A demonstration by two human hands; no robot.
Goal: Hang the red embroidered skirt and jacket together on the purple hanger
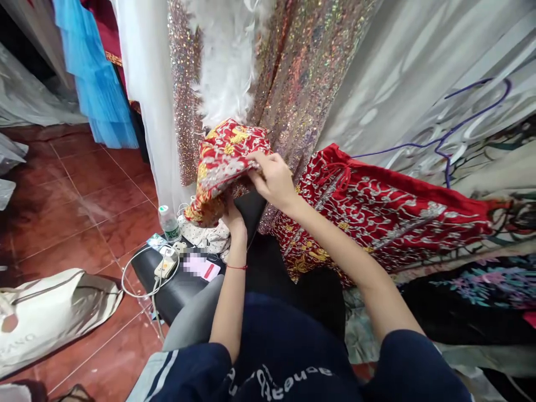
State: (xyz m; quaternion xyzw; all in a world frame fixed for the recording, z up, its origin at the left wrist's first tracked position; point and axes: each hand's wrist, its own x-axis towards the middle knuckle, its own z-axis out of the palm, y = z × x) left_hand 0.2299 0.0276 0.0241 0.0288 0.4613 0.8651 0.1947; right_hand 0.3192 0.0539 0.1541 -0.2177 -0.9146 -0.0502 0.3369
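Head view: a person seated among hanging costumes works a folded piece of red embroidered cloth (228, 153), stiff with gold and silver thread, held up at 12 o'clock from the lap. The right hand (274, 178) pinches the cloth's upper right edge, fingers closed on the fabric. The left hand (234, 218) reaches up beneath the bundle; its fingers are buried in the folds, so their hold cannot be made out. The bundle's long axis slants from 1 o'clock down to 7 o'clock. A thin red string circles the left wrist.

At 3 o'clock a larger red embroidered garment (377, 209) spreads flat, its far end cut off under printed fabrics. Behind hang a sequined gown (301, 72), glittering and pebbly, and a white feather trim (224, 67), soft and ragged. At 9 o'clock a black padded stool (176, 287) carries a clear plastic bottle (170, 223), a white cable (138, 268) and a blurred card. A pale bag (50, 312) lies crumpled on the glossy red-brown tile floor (84, 206).
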